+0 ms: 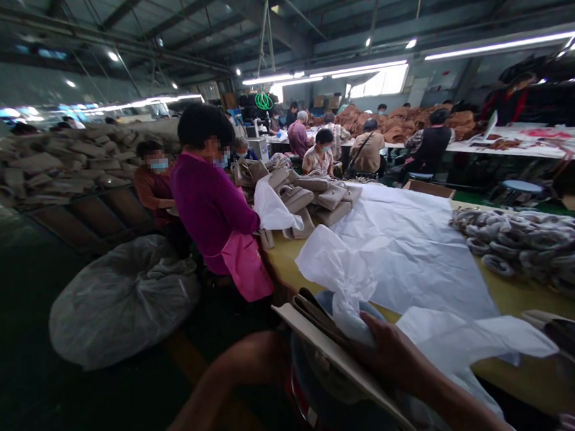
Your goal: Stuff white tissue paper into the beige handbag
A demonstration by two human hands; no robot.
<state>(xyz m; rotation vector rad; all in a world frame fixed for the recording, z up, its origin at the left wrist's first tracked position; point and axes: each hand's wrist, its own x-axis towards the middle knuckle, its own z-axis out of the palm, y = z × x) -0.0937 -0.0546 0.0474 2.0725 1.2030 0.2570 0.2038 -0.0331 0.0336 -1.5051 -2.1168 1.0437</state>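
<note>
**A:** Nearest thing we've got is a flat beige bag (334, 363) at 6 o'clock, with a dark flap folded at its top end and a loose white plastic film (351, 283) bunched over it. Its long axis runs from about 11 o'clock down to 5 o'clock. Under it there's a dark blue rounded shape (320, 400) with a red rim, but we can't tell what that is.

**B:** Which hand are we nearer with?

**A:** The right hand (393, 352), coming in from 4 o'clock. Its fingers (382, 337) are curled tight over the bag's upper edge, pinching it along with the film. The left forearm (224, 371) reaches in from 7 o'clock, but the left hand disappears behind the bag, so we can't tell what those fingers are doing.

**B:** And further out?

**A:** A yellow worktable (500, 299) runs away at 2 o'clock, with a wide white plastic sheet (408, 253) and a heap of grey coiled straps (526, 245) on it. Beyond, at 12 o'clock, are stacked beige bags (310, 197). A person in a magenta top and pink apron (213, 207) stands at the table's edge, with a big plastic sack (121, 302) on the floor at 9 o'clock.
</note>
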